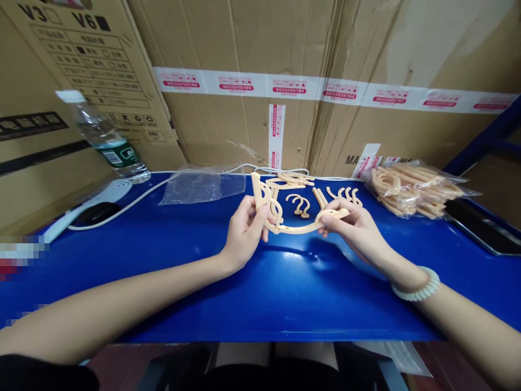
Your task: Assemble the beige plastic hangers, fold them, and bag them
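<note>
Between my hands is a beige plastic folding clothes hanger (299, 229), held above the blue table. Its middle bows downward, and a round loop stands up near its left part. My left hand (244, 231) pinches the left end, with a straight arm sticking up past the thumb. The other end is gripped by my right hand (358, 231), thumb on top. Just beyond the hanger lie two loose hanger hooks (299, 206), some slim straight bars (320, 197) and a row of several more hooks (345, 194). Further back rests a pile of curved hanger arms (291, 181).
Clear bags of beige hanger parts (411, 187) sit at the right, beside a dark tablet-like device (480, 225). An empty-looking plastic bag (203, 184), a white cable (142, 198), a light fan-shaped item (91, 203) and a water bottle (108, 141) occupy the left. Cardboard boxes (244, 43) wall the back.
</note>
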The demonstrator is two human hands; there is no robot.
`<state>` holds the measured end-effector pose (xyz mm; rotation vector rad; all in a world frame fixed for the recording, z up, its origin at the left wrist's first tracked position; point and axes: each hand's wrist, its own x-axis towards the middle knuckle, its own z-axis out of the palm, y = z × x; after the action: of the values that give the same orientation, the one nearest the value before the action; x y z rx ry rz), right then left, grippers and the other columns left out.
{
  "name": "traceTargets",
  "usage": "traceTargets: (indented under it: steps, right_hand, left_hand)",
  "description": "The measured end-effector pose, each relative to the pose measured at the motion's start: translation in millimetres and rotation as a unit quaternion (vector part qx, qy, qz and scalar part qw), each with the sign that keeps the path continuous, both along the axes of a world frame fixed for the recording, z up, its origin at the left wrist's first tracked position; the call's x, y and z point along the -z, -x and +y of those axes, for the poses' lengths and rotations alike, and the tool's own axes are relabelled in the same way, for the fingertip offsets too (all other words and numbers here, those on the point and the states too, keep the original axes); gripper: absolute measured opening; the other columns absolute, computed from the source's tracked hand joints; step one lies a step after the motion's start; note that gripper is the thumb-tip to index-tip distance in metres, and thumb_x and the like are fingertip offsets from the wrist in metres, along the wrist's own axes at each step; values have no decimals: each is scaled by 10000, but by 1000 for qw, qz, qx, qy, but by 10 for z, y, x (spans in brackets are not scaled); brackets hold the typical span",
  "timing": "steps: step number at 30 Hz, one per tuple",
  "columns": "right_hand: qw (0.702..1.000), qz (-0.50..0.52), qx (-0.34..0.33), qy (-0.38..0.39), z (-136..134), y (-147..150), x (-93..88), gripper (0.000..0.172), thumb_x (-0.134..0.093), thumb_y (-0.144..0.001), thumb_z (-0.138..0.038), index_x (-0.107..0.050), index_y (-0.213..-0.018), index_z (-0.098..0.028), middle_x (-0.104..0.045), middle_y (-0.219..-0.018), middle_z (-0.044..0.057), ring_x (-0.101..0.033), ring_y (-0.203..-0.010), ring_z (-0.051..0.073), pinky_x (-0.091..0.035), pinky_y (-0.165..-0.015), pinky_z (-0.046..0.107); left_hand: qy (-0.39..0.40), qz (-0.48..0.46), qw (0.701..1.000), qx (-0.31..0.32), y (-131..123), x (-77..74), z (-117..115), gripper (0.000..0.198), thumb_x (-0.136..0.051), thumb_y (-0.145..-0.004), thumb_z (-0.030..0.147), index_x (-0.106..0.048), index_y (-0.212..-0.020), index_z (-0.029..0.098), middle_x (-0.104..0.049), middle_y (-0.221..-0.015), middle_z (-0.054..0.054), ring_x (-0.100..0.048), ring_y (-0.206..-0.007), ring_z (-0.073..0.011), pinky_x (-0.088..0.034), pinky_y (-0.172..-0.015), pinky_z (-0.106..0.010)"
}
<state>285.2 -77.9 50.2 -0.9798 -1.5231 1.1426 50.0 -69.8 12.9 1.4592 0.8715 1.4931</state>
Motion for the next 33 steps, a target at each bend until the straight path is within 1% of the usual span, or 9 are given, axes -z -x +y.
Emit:
traceTargets:
  steps: [5,9,12,16,19,23,25,28,33]
  right_hand:
    - [999,17,-9,29,16,7,43,272,-806,-805,-429,-650,-846,-209,-555,-711,-33,-450,-547,84,-378,-445,209]
    - [997,54,-2,48,83,-35,57,312,-838,-770,-434,-629,-829,-211,-609,-782,-11,-559,-580,99,-502,-487,232]
    - [995,71,-13,72,115,-54,91,315,-885,-722,-385,-663,-851,-203,-665,-772,0,-668,-642,132,-607,-601,274]
    - [994,63,-41,79,98,-27,148,295,-905,-695,-363,-740,-868,-191,-733,-811,37,-722,-693,156,-648,-684,295]
    - [998,34,-42,34,64,3,149,228,-904,-692,-343,-762,-793,-195,-744,-863,46,-726,-716,167,-655,-673,304]
    - [996,-44,-64,-41,32,21,113,168,-867,-741,-351,-785,-798,-217,-755,-844,49,-720,-747,182,-637,-701,321]
    - [990,-81,-75,-85,26,22,105,144,-841,-774,-358,-789,-808,-229,-762,-840,52,-720,-773,194,-620,-705,327]
    - [978,-123,-87,-143,24,18,111,116,-785,-841,-351,-791,-840,-236,-767,-847,55,-715,-788,201,-598,-716,342]
    - [950,-161,-104,-246,5,17,118,115,-679,-940,-286,-787,-919,-251,-769,-871,44,-706,-809,192,-576,-752,349]
  left_hand:
    - [-27,41,997,-53,44,-6,12,303,-551,-992,423,-507,-798,194,-581,-630,46,-479,-472,-64,-402,-478,-188]
    - [-37,87,994,-62,59,0,-2,336,-556,-975,399,-504,-713,195,-492,-580,48,-471,-524,-95,-405,-522,-215]
    - [-62,131,989,6,69,-20,7,309,-582,-936,392,-540,-710,186,-567,-706,5,-545,-657,-134,-468,-619,-255]
    - [-67,148,969,189,64,-55,31,331,-601,-917,422,-575,-701,173,-673,-1093,-104,-653,-1013,-252,-544,-876,-380]
    - [22,132,947,293,38,-45,40,367,-595,-926,467,-592,-721,162,-673,-1147,-134,-705,-859,-231,-588,-780,-383]
    - [97,135,951,261,-8,13,17,277,-676,-890,431,-579,-846,175,-692,-859,-51,-664,-652,-152,-555,-624,-284]
    - [89,160,949,256,-21,32,-3,228,-682,-893,388,-607,-943,178,-676,-781,-19,-649,-644,-143,-517,-594,-248]
    - [31,210,941,264,-23,24,-28,201,-579,-961,341,-669,-1026,173,-700,-826,-35,-650,-708,-154,-489,-622,-249]
    - [-59,308,919,238,-9,-35,-48,274,-448,-1026,310,-687,-1012,178,-671,-794,-6,-583,-704,-142,-424,-664,-256]
